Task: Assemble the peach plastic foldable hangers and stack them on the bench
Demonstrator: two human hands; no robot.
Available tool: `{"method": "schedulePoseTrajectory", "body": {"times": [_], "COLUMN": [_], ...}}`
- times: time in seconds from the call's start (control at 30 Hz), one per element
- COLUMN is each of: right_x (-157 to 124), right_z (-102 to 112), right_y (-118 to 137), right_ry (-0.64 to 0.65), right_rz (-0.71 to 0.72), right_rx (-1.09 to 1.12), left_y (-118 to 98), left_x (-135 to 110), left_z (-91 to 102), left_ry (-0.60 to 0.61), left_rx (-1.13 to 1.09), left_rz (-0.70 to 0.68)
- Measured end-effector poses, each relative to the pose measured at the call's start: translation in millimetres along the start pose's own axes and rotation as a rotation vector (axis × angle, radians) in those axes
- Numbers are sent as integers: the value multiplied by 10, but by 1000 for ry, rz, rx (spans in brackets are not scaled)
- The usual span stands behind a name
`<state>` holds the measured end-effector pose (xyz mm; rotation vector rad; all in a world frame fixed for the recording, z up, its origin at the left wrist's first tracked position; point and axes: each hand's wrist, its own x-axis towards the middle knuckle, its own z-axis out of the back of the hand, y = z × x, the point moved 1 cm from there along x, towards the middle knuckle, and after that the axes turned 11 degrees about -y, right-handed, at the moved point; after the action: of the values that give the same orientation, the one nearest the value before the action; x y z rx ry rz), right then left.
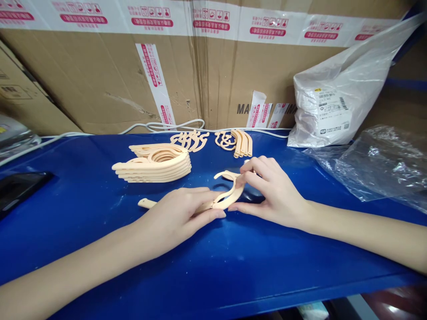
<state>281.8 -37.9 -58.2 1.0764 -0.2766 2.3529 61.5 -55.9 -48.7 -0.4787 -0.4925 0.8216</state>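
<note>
Both hands hold a cream plastic folding hanger (231,200) just above the blue table. My left hand (176,211) is closed around one straight arm of it, whose end sticks out to the left past the knuckles. With fingers and thumb, my right hand (275,191) grips the curved middle part; a hook-shaped piece shows beside its fingertips. The right hand hides the far side of the hanger. Behind the left hand lies a neat stack of similar cream hangers (153,171).
Loose cream hooks (189,140) and a row of curved arm pieces (243,143) lie at the back of the blue table (213,266). A white cable (160,126) runs before cardboard boxes (110,80). A white bag (328,106) and clear plastic (383,164) sit right; a black phone (23,191) left.
</note>
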Motion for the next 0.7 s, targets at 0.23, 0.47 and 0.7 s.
{"method": "schedulePoseTrajectory", "body": {"times": [0.23,0.47,0.7], "right_x": [-25,-43,0], "right_z": [-17,-17,16], "right_y": [-25,-7,-96], "right_ry": [55,188,41], "right_rz": [-32,-56,-370], "right_rx": [75,289,431], "left_y": [4,40,8], "left_x": [-22,-72,-81], "left_z": [7,-17,-81], "left_ry": [28,-11,-180], "left_rx": [24,180,519], "left_rz": [-25,-92,-451]}}
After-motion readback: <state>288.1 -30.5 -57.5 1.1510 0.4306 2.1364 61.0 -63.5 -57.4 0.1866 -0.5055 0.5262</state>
